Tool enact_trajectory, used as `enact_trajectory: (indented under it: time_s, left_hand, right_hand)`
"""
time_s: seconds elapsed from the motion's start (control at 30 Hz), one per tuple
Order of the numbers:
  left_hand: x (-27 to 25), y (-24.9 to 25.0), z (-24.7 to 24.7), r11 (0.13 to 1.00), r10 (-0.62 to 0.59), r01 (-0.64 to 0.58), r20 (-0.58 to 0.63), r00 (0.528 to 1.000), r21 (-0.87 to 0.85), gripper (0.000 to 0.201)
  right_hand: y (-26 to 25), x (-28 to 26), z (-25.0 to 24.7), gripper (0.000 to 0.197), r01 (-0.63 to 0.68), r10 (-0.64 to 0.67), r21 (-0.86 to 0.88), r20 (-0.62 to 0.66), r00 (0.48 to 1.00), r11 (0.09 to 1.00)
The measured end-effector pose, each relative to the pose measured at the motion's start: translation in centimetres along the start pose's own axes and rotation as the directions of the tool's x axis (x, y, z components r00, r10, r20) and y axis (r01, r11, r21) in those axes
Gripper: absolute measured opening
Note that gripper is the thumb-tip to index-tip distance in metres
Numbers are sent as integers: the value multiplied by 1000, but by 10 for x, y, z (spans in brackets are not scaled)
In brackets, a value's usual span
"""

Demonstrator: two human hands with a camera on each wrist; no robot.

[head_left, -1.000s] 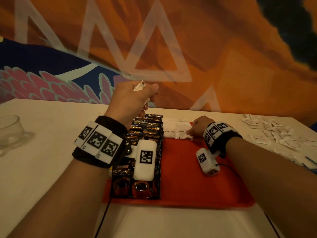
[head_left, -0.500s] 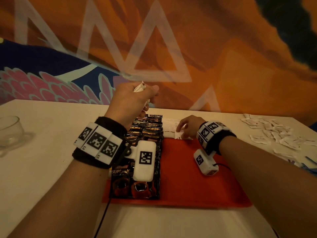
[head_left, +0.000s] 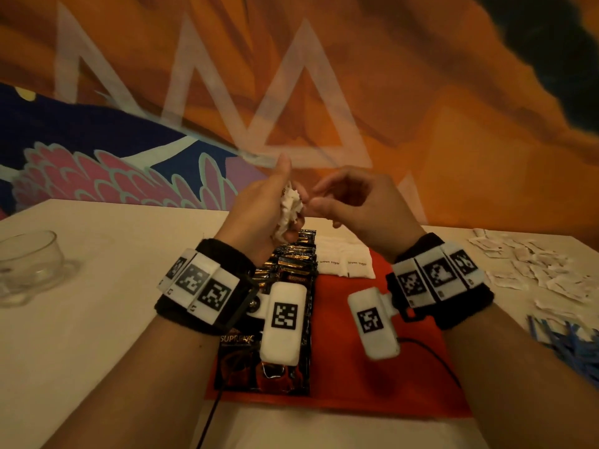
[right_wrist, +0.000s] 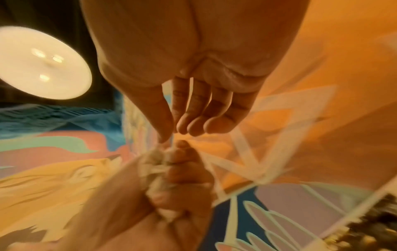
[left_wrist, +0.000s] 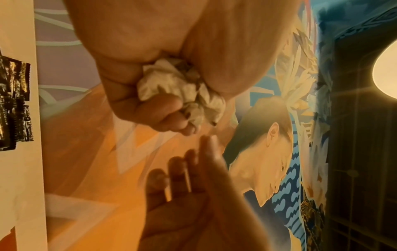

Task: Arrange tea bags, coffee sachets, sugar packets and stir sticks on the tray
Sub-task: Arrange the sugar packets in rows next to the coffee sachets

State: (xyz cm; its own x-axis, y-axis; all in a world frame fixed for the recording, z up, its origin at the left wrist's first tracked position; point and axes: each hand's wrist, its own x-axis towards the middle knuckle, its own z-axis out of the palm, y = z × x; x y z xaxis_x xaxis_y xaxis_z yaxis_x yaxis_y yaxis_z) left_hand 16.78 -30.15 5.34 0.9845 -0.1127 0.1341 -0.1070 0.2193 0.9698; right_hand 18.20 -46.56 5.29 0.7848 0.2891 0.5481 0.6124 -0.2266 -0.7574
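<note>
Left hand (head_left: 259,205) raised above the tray's far end, fingers curled tight round a bunch of white packets (head_left: 289,210), thumb up. Right hand (head_left: 353,202) empty, fingers loosely bent, tips right at the bunch; contact cannot be told in the head view. Left wrist view shows the packets (left_wrist: 182,88) crumpled in the fist and the right fingertips (left_wrist: 206,141) just short of them. Right wrist view is blurred: right thumb and fingers drawn near together, pointing at the left fist and its packets (right_wrist: 154,163), nothing between them. Only the head view shows the red tray (head_left: 372,367) on the table (head_left: 97,335): coffee sachets (head_left: 291,264) in an overlapping column along its left side, sugar packets (head_left: 343,262) in a row at its far edge, the wrist cameras hiding part of the column and of the tray. Off the tray to the right, loose white packets (head_left: 534,270) and, nearer, blue sticks (head_left: 564,345). Glass cup (head_left: 29,267) far left.
</note>
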Motion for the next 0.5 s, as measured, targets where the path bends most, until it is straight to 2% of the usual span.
enact_trajectory:
  time_s: [0.1, 0.2, 0.33, 0.5]
  left_hand:
    - [-1, -1, 3, 997, -11, 17, -77, 997, 70, 57]
    - [-2, -3, 4, 987, -8, 21, -86, 996, 159, 63]
    - [1, -6, 1, 999, -38, 37, 16, 999, 31, 81]
    - [0, -6, 0, 999, -38, 41, 92, 995, -22, 80]
  right_hand:
    - [-12, -5, 6, 26, 110, -110, -71, 3, 994, 991]
    - [-13, -9, 12, 29, 180, -184, -180, -9, 983, 967]
    - [-7, -11, 16, 17, 208, -221, -222, -36, 975, 953]
    - [-1, -11, 17, 16, 195, -201, -241, -4, 979, 951]
